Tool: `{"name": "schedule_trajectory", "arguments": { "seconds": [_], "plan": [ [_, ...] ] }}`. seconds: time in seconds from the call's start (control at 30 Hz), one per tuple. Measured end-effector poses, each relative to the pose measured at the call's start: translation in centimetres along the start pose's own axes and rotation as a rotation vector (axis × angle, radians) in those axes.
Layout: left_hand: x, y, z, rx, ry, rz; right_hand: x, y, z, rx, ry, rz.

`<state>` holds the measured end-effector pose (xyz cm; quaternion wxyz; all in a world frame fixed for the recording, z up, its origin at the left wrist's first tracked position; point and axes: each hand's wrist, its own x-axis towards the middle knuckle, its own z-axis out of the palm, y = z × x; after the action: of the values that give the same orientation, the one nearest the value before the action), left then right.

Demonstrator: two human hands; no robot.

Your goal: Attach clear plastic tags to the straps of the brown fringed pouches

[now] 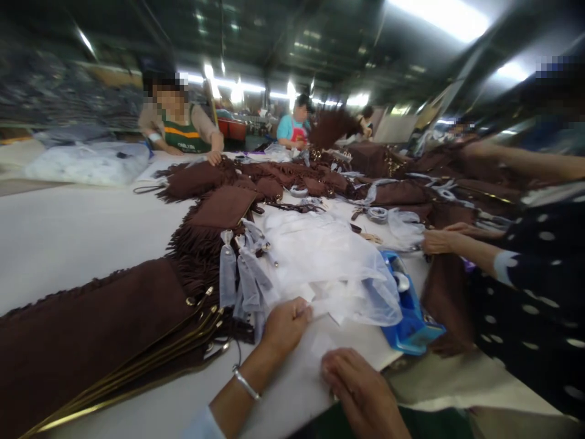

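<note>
My left hand (284, 326), a silver bangle on its wrist, is closed in a pinch on the edge of a thin white tissue sheet (326, 262) that lies bunched on the table (68, 231). My right hand (361, 384) lies flat on the table's near edge, fingers together and stretched out, holding nothing. Just left of my left hand lies a stack of brown suede fringed bags (91, 329) with gold frames. Grey wrapped tags (237, 274) hang over them.
A blue tape dispenser (411, 317) sits right of the tissue. A co-worker's hands (441, 239) in polka-dot sleeves reach in from the right. More brown fringed bags (283, 177) pile along the middle. Other people work at the far end.
</note>
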<state>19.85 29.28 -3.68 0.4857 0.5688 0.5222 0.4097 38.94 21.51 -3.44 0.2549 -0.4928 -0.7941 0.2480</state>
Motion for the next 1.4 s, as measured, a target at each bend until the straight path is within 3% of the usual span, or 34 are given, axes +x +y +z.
{"name": "schedule_trajectory", "arguments": {
  "seconds": [0.07,0.13,0.27,0.33,0.5,0.63,0.77,0.83,1.0,1.1,1.23,1.4],
  "plan": [
    [-1.8,1.2,-1.1,-0.076,-0.058,0.028,-0.2,-1.8,-0.3,0.357,-0.118,0.145],
    [-4.2,2.4,-2.8,-0.200,-0.080,0.025,0.3,-3.3,-0.2,0.600,-0.120,0.278],
    [-9.7,3.7,-6.0,-0.475,-0.159,-0.064,2.4,-6.0,1.5,0.764,-0.129,0.320],
    [-12.0,3.4,-7.1,-0.550,-0.119,-0.122,3.4,-7.4,2.9,0.749,-0.152,0.286],
    [-16.1,1.5,-9.3,-0.462,0.228,-0.238,4.9,-10.9,6.2,0.712,-0.194,0.201],
    [-19.8,0.8,-11.6,-0.309,0.317,-0.221,5.3,-13.6,8.7,0.800,-0.244,0.171],
    [-23.9,0.5,-14.0,-0.092,0.387,-0.227,4.7,-16.3,11.1,0.733,-0.276,0.112],
    [-25.6,0.0,-15.1,-0.188,0.404,-0.230,4.3,-17.6,12.3,0.667,-0.303,0.101],
    [-28.8,-2.1,-16.7,-0.706,0.469,-0.265,3.0,-21.4,15.3,0.576,-0.394,0.086],
    [-30.8,-3.0,-17.2,-0.690,0.571,-0.339,2.0,-23.6,17.1,0.571,-0.448,0.045],
    [-33.9,-3.3,-18.2,-0.613,0.639,-0.296,1.4,-25.6,19.3,0.583,-0.529,0.007],
    [-37.2,-3.1,-19.8,-0.541,0.692,-0.387,3.6,-26.9,21.0,0.437,-0.571,0.004]
  ]
}}
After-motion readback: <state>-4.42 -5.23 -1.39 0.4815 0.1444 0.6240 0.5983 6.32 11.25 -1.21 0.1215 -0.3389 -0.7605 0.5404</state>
